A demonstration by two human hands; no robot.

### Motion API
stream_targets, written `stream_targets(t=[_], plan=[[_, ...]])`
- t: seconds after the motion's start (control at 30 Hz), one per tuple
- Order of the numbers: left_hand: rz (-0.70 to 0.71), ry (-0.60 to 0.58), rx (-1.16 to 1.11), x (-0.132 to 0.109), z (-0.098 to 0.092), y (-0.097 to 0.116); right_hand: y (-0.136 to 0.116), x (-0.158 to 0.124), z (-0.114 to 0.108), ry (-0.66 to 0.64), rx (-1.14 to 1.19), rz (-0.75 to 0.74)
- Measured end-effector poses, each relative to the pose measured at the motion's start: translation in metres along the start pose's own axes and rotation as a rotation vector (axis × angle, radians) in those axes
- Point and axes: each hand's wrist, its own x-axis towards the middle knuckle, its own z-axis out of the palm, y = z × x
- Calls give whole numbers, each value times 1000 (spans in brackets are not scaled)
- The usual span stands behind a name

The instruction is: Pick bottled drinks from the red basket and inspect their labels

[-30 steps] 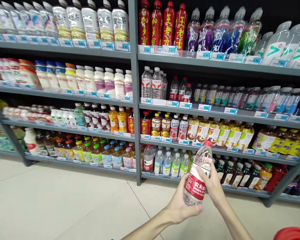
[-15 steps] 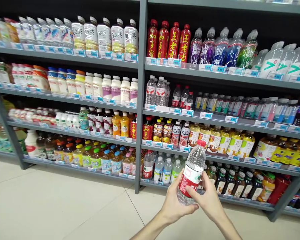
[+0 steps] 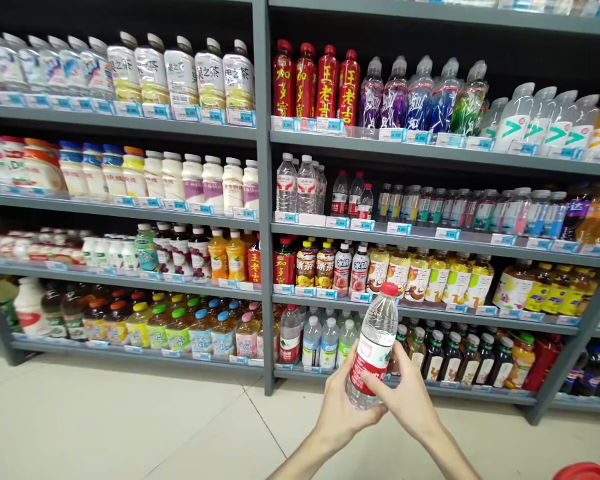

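Observation:
A clear water bottle (image 3: pixel 380 327) with a red cap and a red-and-white label is held up in front of the shelves, slightly tilted to the right. My left hand (image 3: pixel 341 408) wraps round its lower left side, the thumb crossing under the base. On the other side, my right hand (image 3: pixel 407 393) grips the lower label, its thumb pressed on the front. The fingers behind the bottle are mostly hidden. Beyond it on the bottom shelf stands a larger red-capped bottle (image 3: pixel 290 337) with a similar red label, and smaller ones (image 3: pixel 355 195) stand two shelves higher.
Grey shelving (image 3: pixel 266 220) full of drinks runs across the view, with price tags along its edges. Red herbal tea bottles (image 3: pixel 328 83) stand on the upper shelf. A pale tiled floor (image 3: pixel 130 420) lies below. A red object (image 3: pixel 583 471) shows at the bottom right edge.
My view has turned slightly to the right, so the shelves sit further left. Both hands still hold the water bottle, which appears a little further left and more upright.

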Motion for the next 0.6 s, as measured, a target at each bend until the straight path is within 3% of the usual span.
stream_targets(t=[0.17, 0.4, 0.5, 0.6], plan=[[26, 3, 181, -1, -4, -7, -1, 0, -2, 3, 38, 78], [61, 30, 188, 7, 7, -18, 4, 6, -22, -44, 33, 105], [8, 58, 79, 19, 23, -14, 3, 12, -27, -2, 77, 78], [-57, 137, -146, 32, 40, -5, 0, 20, -26, 160, 137, 63]])
